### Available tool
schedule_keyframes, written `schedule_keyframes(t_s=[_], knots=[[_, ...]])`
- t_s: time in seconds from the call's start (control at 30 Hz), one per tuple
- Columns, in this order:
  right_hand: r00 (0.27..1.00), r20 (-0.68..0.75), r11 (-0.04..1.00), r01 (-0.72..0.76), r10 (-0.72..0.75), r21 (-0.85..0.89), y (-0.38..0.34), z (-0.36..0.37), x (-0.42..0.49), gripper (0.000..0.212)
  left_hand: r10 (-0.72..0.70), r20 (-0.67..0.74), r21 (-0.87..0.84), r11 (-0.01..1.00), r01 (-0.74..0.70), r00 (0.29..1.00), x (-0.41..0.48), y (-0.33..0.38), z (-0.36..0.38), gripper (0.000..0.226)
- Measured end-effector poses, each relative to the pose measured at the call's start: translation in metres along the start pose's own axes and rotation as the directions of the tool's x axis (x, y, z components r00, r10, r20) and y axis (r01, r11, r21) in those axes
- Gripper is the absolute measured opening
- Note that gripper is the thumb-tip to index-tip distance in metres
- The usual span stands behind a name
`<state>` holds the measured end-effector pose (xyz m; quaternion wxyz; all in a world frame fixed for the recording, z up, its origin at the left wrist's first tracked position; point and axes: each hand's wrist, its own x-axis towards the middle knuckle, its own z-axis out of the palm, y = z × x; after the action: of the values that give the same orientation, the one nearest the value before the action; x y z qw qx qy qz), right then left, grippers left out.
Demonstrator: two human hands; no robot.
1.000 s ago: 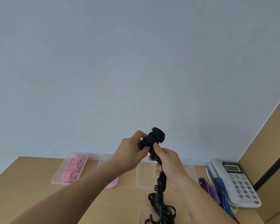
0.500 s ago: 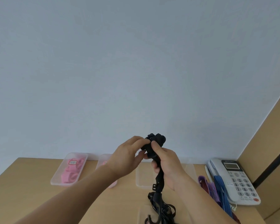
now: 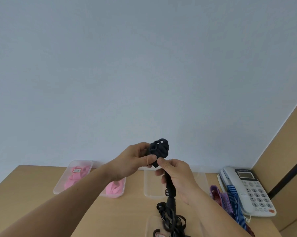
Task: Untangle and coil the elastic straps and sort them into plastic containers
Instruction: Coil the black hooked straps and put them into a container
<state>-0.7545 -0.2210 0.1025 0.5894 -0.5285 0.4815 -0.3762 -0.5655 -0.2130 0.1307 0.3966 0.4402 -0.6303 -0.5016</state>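
Observation:
A black elastic strap (image 3: 159, 148) is partly wound into a coil held up above the wooden table (image 3: 33, 199). My left hand (image 3: 134, 159) pinches the coil between thumb and fingers. Just below it, my right hand (image 3: 176, 177) grips the strap's straight run. The loose tail (image 3: 170, 218) hangs down into a tangle over a clear container (image 3: 151, 226) at the near edge. Two clear containers hold pink straps, one at the back left (image 3: 62, 183) and one partly hidden behind my left forearm (image 3: 115, 189). An empty clear container (image 3: 151, 183) lies behind my hands.
Purple and blue striped straps (image 3: 229, 200) lie loose at the right, beside a white desk telephone (image 3: 247, 189). A wooden partition (image 3: 284, 159) rises at the far right. A plain pale wall stands behind the table.
The coil has turned in my left hand and my right hand has slid a little lower along the strap. The head camera has shifted slightly.

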Motion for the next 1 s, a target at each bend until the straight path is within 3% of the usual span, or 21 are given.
schedule_keyframes(t_s=[0.17, 0.27, 0.37, 0.43, 0.5, 0.57, 0.6, 0.63, 0.67, 0.73, 0.77, 0.83, 0.87, 0.93, 1.0], knots=[[0.999, -0.014, 0.995, -0.037, 0.036, -0.097, -0.004, 0.003, 0.003, 0.046, 0.112, -0.195, 0.323, 0.945, -0.044, 0.974, 0.007, -0.003, 0.005, 0.024], [0.999, 0.010, 0.996, -0.050, 0.051, -0.078, -0.008, 0.006, 0.005, 0.038, 0.318, -0.251, 0.598, 0.794, -0.111, 0.914, 0.009, -0.010, 0.007, 0.029], [0.988, 0.105, 0.976, -0.128, 0.111, 0.173, -0.011, 0.010, 0.005, 0.030, 0.571, -0.099, 0.840, 0.487, -0.239, 0.815, 0.010, -0.021, 0.012, 0.039], [0.977, 0.170, 0.901, -0.188, 0.131, 0.391, -0.014, 0.010, 0.005, 0.037, 0.676, -0.002, 0.905, 0.315, -0.286, 0.737, 0.012, -0.023, 0.011, 0.043], [0.973, 0.199, 0.856, -0.199, 0.115, 0.478, -0.015, 0.010, 0.005, 0.048, 0.749, 0.087, 0.920, 0.193, -0.342, 0.656, 0.013, -0.026, 0.009, 0.045], [0.973, 0.212, 0.866, -0.186, 0.095, 0.464, -0.014, 0.010, 0.007, 0.060, 0.769, 0.149, 0.911, 0.138, -0.388, 0.622, 0.012, -0.031, 0.009, 0.045], [0.973, 0.212, 0.884, -0.174, 0.088, 0.433, -0.013, 0.008, 0.008, 0.061, 0.751, 0.138, 0.899, 0.180, -0.400, 0.646, 0.010, -0.033, 0.010, 0.048], [0.973, 0.215, 0.905, -0.162, 0.081, 0.393, -0.012, 0.006, 0.008, 0.059, 0.706, 0.085, 0.862, 0.302, -0.408, 0.703, 0.008, -0.034, 0.011, 0.053], [0.973, 0.222, 0.925, -0.146, 0.070, 0.351, -0.011, 0.003, 0.008, 0.055, 0.620, -0.009, 0.772, 0.503, -0.389, 0.785, 0.004, -0.032, 0.012, 0.060], [0.968, 0.247, 0.941, -0.121, 0.041, 0.316, -0.011, -0.002, 0.007, 0.051, 0.304, -0.183, 0.402, 0.891, -0.211, 0.935, -0.001, -0.021, 0.009, 0.076], [0.963, 0.267, 0.938, -0.119, 0.030, 0.326, -0.010, -0.005, 0.007, 0.051, 0.145, -0.215, 0.210, 0.973, -0.100, 0.966, -0.001, -0.015, 0.004, 0.082], [0.948, 0.319, 0.934, -0.117, 0.004, 0.338, -0.010, -0.008, 0.008, 0.055, -0.091, -0.140, 0.004, 0.996, 0.093, 0.986, -0.001, -0.005, -0.006, 0.081], [0.939, 0.343, 0.941, -0.103, -0.015, 0.321, -0.010, -0.008, 0.009, 0.058, -0.143, -0.045, -0.032, 0.989, 0.142, 0.989, -0.002, -0.003, -0.008, 0.067], [0.926, 0.374, 0.964, -0.053, -0.051, 0.262, -0.012, -0.006, 0.009, 0.057, -0.123, 0.102, -0.053, 0.990, 0.129, 0.987, -0.004, -0.002, -0.006, 0.038], [0.928, 0.365, 0.976, -0.007, -0.075, 0.218, -0.013, -0.005, 0.008, 0.055, -0.064, 0.096, -0.082, 0.994, 0.072, 0.993, -0.007, -0.005, -0.003, 0.032]])
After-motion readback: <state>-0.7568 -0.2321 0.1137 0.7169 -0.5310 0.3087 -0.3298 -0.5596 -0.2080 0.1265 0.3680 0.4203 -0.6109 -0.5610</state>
